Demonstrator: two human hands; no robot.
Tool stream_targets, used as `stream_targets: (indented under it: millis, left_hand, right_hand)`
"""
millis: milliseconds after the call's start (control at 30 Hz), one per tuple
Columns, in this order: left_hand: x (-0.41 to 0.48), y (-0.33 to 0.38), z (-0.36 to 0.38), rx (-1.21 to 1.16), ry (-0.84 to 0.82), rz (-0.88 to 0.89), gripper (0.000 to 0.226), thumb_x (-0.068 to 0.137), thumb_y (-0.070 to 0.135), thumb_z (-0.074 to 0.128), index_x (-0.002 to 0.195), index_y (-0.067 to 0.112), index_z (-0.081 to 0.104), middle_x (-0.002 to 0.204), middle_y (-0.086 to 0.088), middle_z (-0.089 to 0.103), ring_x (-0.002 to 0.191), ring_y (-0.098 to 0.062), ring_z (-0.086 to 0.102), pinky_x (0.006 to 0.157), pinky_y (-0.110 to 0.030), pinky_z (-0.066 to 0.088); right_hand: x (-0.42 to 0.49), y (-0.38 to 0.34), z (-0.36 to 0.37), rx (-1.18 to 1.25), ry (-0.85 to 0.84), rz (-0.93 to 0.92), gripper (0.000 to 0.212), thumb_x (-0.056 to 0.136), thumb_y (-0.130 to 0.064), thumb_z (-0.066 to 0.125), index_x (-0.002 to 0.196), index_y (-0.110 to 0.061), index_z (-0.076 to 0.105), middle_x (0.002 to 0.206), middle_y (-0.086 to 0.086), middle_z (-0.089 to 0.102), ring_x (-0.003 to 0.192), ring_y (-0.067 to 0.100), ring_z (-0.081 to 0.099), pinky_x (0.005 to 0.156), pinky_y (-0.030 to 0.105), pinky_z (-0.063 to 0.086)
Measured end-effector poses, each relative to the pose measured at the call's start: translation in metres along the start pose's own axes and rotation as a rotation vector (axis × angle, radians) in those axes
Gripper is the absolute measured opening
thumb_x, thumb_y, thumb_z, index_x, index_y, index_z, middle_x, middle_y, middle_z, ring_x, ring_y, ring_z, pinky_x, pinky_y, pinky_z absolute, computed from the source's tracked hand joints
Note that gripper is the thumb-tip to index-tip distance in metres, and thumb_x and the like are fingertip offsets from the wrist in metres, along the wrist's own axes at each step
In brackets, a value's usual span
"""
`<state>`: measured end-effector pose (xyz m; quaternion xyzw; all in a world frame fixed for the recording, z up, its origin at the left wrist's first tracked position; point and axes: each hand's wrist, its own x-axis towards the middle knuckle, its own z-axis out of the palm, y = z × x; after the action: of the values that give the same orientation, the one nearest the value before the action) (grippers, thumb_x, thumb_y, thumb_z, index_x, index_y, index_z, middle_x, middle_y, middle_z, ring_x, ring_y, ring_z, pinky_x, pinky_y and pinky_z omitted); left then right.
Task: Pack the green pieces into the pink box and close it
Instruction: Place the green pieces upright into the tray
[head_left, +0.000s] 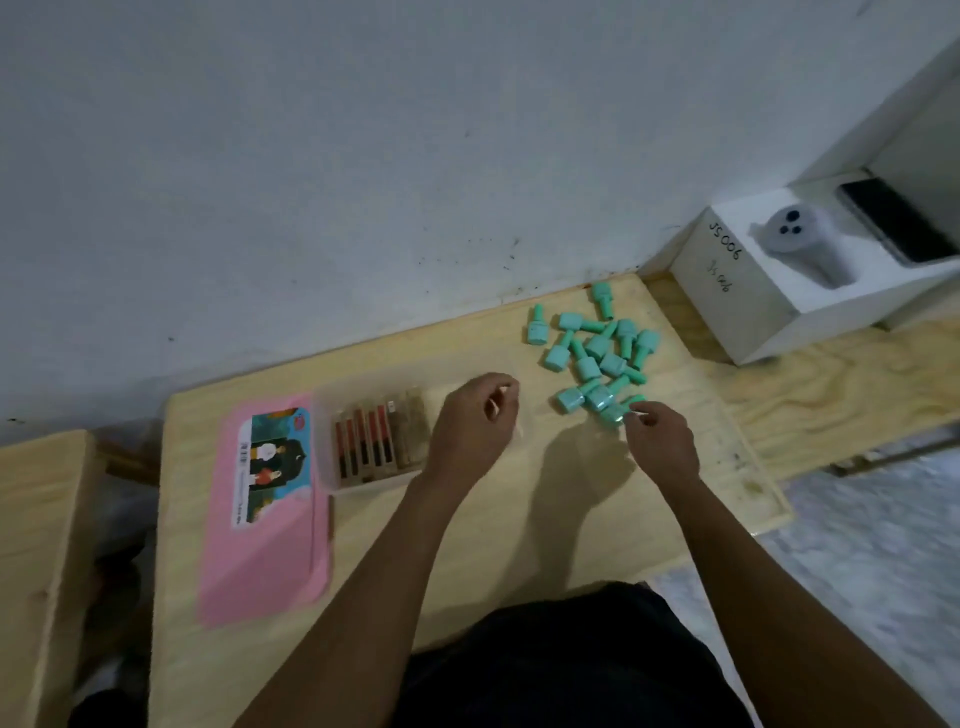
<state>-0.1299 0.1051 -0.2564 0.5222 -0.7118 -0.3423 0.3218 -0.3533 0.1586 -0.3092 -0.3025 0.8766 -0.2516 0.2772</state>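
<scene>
The pink box lid (265, 551) lies flat on the wooden table, picture label facing up. Right of it sits the open translucent box tray (326, 457), holding several red and brown pieces (363, 441). A loose pile of several green pieces (597, 353) lies at the back right of the table. My left hand (472, 421) hovers over the tray's right end, fingers loosely curled with nothing visible in them. My right hand (660, 441) is at the near edge of the pile, fingertips pinching one green piece (613, 414) that rests on the table.
A white foam block (769, 301) marked "JS 006" stands at the back right, holding a grey cylindrical device (800, 244) and a dark phone (893, 218). A white wall runs behind the table. Another wooden surface (36, 545) sits to the left across a gap.
</scene>
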Motion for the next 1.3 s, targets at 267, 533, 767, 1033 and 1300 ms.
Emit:
stream_targets:
  millis: [267,533,767,1033,1300]
  left_hand:
    - [0.055,0.016,0.111,0.333,-0.520,-0.270,0.050,0.097,0.031,0.044,0.142,0.008,0.038,0.144,-0.017,0.039,0.132,-0.033,0.041,0.106,-0.039,0.035]
    - [0.083,0.004,0.154,0.611,-0.493,-0.376,0.034,0.093,0.026,0.051,0.124,0.015,0.059,0.138,-0.013,0.044,0.119,-0.033,0.050,0.094,-0.043,0.046]
    - [0.084,0.010,0.153,0.445,-0.440,-0.408,0.032,0.083,0.018,0.061,0.115,0.013,0.062,0.120,-0.012,0.063,0.111,-0.033,0.059,0.090,-0.040,0.050]
    - [0.066,0.023,0.072,-0.105,-0.184,-0.341,0.017,0.088,0.023,0.065,0.102,0.014,0.064,0.094,0.004,0.067,0.086,-0.009,0.065,0.071,-0.016,0.050]
    - [0.029,-0.021,-0.031,-0.227,0.163,-0.453,0.008,0.084,0.019,0.071,0.088,0.018,0.065,0.080,0.008,0.066,0.074,-0.004,0.062,0.061,-0.008,0.046]
  right_hand:
    - [0.056,0.021,-0.013,0.007,-0.147,0.163,0.043,0.091,-0.044,0.056,0.122,-0.014,0.061,0.123,0.009,0.062,0.108,0.025,0.060,0.086,0.036,0.047]
    - [0.091,0.014,-0.006,-0.027,-0.237,0.260,0.042,0.076,-0.047,0.063,0.098,-0.012,0.070,0.091,0.006,0.070,0.083,0.023,0.067,0.067,0.033,0.054]
    - [0.085,0.005,-0.007,0.080,-0.223,0.206,0.029,0.082,-0.033,0.069,0.098,-0.010,0.075,0.093,0.009,0.073,0.079,0.019,0.066,0.063,0.031,0.051]
    - [0.042,-0.009,-0.034,0.455,-0.049,-0.050,0.032,0.092,-0.019,0.063,0.123,-0.011,0.066,0.116,0.003,0.070,0.098,0.011,0.068,0.088,0.036,0.058]
    - [-0.012,-0.100,0.021,0.459,-0.119,-0.423,0.027,0.088,-0.014,0.070,0.114,-0.008,0.070,0.099,-0.005,0.069,0.084,-0.001,0.067,0.078,0.008,0.052]
